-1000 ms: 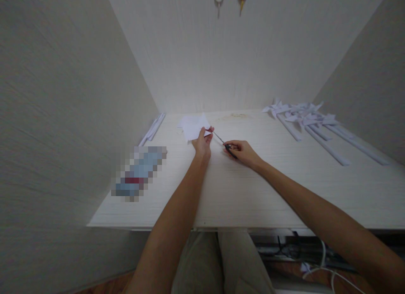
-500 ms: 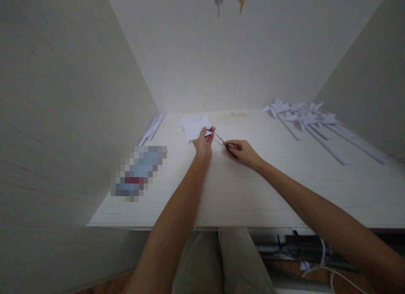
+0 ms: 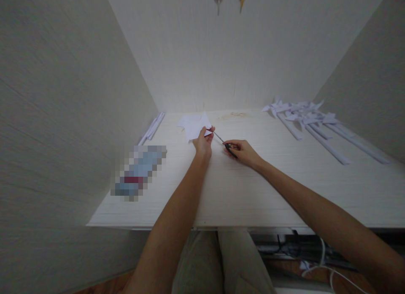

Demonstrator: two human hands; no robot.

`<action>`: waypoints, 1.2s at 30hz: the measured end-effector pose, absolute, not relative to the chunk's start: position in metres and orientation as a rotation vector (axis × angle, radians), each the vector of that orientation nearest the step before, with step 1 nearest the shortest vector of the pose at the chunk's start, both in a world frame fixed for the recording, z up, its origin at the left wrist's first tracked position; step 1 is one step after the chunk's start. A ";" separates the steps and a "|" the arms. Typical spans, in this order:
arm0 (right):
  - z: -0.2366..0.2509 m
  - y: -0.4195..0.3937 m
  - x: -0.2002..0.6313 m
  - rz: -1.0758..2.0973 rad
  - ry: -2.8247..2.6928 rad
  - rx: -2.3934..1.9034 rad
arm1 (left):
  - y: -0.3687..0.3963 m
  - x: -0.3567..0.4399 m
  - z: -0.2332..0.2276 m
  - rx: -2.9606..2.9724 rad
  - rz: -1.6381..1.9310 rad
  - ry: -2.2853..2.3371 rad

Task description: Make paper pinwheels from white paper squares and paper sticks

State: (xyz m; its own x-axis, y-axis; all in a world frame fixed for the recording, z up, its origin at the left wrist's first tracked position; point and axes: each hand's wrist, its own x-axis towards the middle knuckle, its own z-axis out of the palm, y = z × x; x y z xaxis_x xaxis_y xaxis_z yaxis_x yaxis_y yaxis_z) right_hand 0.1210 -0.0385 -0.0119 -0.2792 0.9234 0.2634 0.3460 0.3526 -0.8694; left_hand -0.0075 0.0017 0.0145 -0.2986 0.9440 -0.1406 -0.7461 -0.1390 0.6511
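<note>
White, flat and sharp-cornered, the paper (image 3: 194, 128) juts toward eleven o'clock from the left hand (image 3: 203, 145), which pinches it, and the right hand (image 3: 243, 151), at three o'clock, curls around a dark-handled tool (image 3: 230, 150).

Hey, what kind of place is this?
Probably a desk nook, at home or work; I can't tell which. Walls close in the white tabletop on three sides, folded paper shapes lie at its right, and a white cable runs below.
</note>
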 end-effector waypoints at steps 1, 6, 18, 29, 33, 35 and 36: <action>-0.013 -0.038 0.121 0.906 -1.804 -1.122 | 0.002 -0.008 0.014 0.360 1.734 0.752; -0.013 -0.038 0.122 0.943 -1.786 -1.120 | 0.002 -0.008 0.013 0.365 1.730 0.760; -0.008 -0.042 0.120 0.876 -1.810 -1.135 | 0.003 -0.007 0.014 0.350 1.744 0.749; -0.001 -0.053 0.118 0.475 -1.964 -1.344 | 0.008 -0.011 0.014 0.194 1.839 0.767; 0.000 -0.054 0.117 0.432 -2.010 -1.365 | 0.008 -0.010 0.013 0.219 1.825 0.779; 0.000 -0.054 0.118 0.435 -2.012 -1.360 | 0.007 -0.010 0.013 0.228 1.826 0.766; 0.000 -0.054 0.118 0.438 -2.014 -1.357 | 0.007 -0.010 0.013 0.227 1.827 0.762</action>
